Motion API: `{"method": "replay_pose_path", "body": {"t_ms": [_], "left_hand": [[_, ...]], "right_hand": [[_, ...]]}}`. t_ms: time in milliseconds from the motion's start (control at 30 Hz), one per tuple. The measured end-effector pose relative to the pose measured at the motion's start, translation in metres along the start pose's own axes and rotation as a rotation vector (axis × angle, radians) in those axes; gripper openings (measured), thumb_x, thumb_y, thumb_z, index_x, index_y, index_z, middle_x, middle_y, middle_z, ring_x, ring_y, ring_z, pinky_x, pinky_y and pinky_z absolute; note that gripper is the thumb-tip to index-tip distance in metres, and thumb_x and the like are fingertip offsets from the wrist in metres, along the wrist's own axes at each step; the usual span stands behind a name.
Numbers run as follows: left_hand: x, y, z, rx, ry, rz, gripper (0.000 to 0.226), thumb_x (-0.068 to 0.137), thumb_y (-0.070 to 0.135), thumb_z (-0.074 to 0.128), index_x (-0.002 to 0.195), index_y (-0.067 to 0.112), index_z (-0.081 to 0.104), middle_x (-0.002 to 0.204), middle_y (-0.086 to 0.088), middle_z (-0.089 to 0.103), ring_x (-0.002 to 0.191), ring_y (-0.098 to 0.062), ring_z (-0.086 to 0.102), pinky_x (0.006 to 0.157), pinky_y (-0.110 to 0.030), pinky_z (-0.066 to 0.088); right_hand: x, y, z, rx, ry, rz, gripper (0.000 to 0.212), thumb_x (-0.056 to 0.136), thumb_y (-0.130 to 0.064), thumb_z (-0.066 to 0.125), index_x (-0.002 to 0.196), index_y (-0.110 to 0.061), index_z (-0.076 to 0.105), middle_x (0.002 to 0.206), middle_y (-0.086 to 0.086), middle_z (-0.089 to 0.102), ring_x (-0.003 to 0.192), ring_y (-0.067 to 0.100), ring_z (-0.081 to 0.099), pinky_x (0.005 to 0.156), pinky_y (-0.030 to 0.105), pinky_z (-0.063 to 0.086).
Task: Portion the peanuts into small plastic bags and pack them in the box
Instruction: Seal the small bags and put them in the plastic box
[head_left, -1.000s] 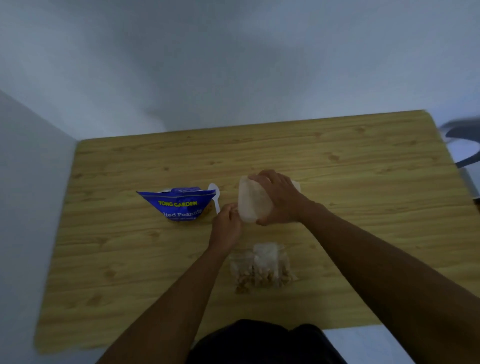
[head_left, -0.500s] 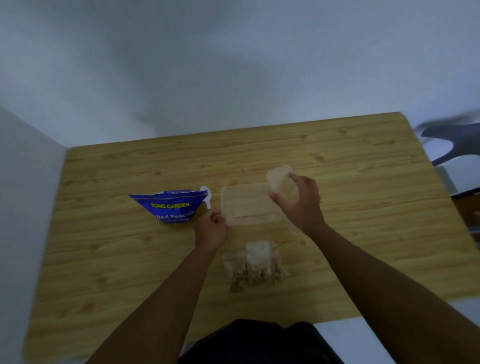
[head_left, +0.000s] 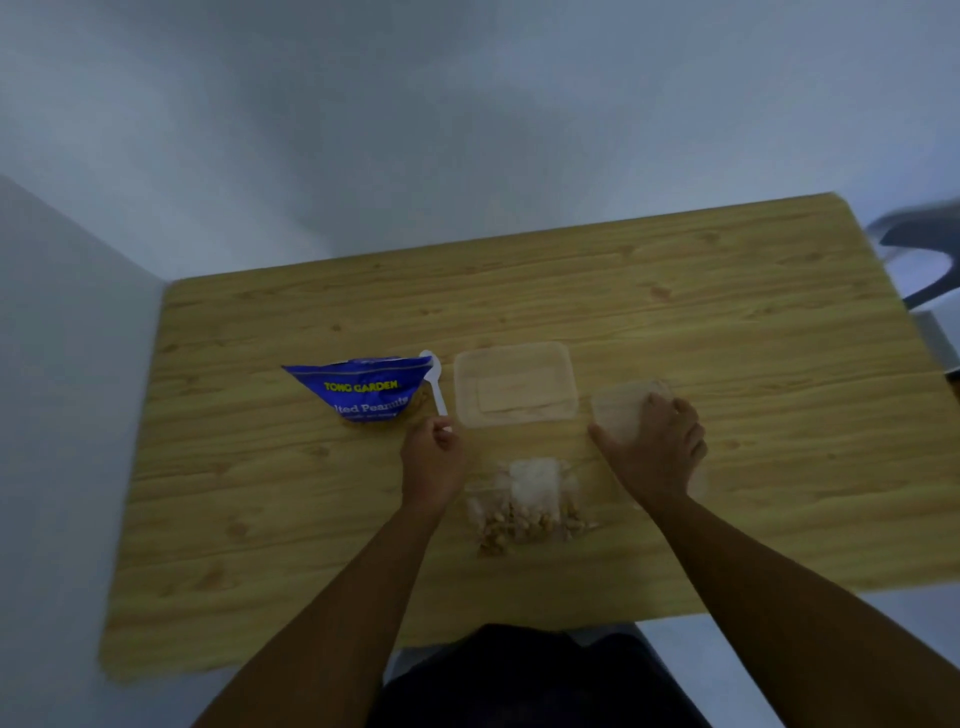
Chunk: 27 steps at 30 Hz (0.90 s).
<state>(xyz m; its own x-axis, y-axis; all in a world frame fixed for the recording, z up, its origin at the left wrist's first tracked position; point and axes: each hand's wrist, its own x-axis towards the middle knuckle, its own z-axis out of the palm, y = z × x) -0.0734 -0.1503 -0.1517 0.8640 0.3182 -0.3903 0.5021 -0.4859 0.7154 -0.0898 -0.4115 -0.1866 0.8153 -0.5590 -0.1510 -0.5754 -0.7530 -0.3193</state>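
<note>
A clear plastic box lies open and upright in the middle of the wooden table. Its clear lid rests flat on the table to the right, under my right hand, which presses on it. Several small plastic bags of peanuts lie in a heap in front of the box. A blue peanut packet stands to the left, with a white plastic spoon beside it. My left hand is curled by the spoon's handle end, touching it.
A grey wall runs along the table's left and far sides. A dark chair stands past the table's right edge. My dark clothing shows at the near edge.
My right hand took the lid off the box, carried it to the right and set it down on the table. The box now lies open. My left hand stayed by the spoon.
</note>
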Motion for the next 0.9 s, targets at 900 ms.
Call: {"method": "replay_pose_path", "body": {"t_ms": [900], "left_hand": [[-0.015, -0.066, 0.005, 0.422, -0.272, 0.486, 0.012, 0.078, 0.016, 0.075, 0.083, 0.014, 0.065, 0.090, 0.000, 0.048, 0.086, -0.025, 0.052, 0.074, -0.038, 0.046]], "right_hand": [[-0.074, -0.040, 0.001, 0.090, -0.359, -0.367, 0.048, 0.072, -0.053, 0.079, 0.115, -0.035, 0.067, 0.110, -0.004, 0.053, 0.112, 0.021, 0.049, 0.091, 0.036, 0.030]]}}
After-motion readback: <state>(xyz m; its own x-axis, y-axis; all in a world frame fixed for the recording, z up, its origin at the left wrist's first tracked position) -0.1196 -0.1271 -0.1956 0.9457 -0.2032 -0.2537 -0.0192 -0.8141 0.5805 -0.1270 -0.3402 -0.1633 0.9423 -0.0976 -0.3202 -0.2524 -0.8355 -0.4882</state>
